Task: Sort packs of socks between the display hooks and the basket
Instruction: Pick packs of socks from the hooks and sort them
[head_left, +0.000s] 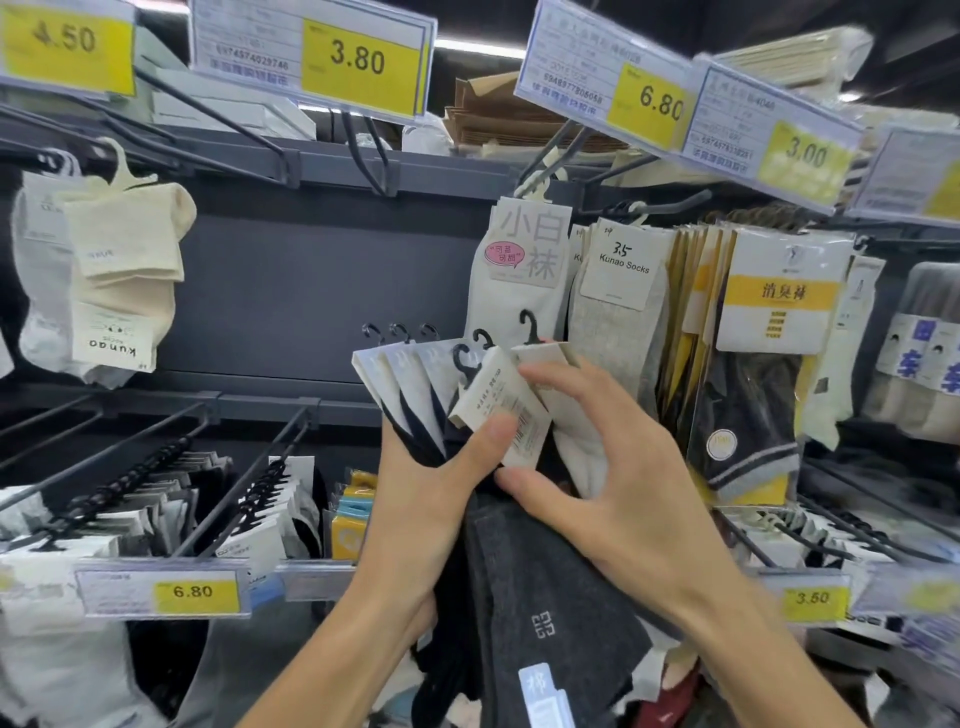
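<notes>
the left hand grips a bunch of sock packs low down, fingers wrapped round the socks and the thumb pressed on the front pack. the packs fan out at the top like cards, each with a small black hanger. the right hand curls over that front pack, with one finger on its top edge and the thumb under it, so it pinches the pack. a dark grey sock hangs down from the bunch. i think the step is picking one pack out of the fan.

to do it well, keep the left grip tight so the others do not slip. lift only one card, and turn its hanger free of the ones beside it. check the card before you choose a display hook. i cannot see the basket for sure.

the front pack shows a barcode, but its small print is too tiny to read. a hanging pack says "3.5 kunao socks". a cream pair says "kunao" upside down. the yellow price tags read 3.80, 6.80, 3.00, 6.80 and 3.50.
</notes>
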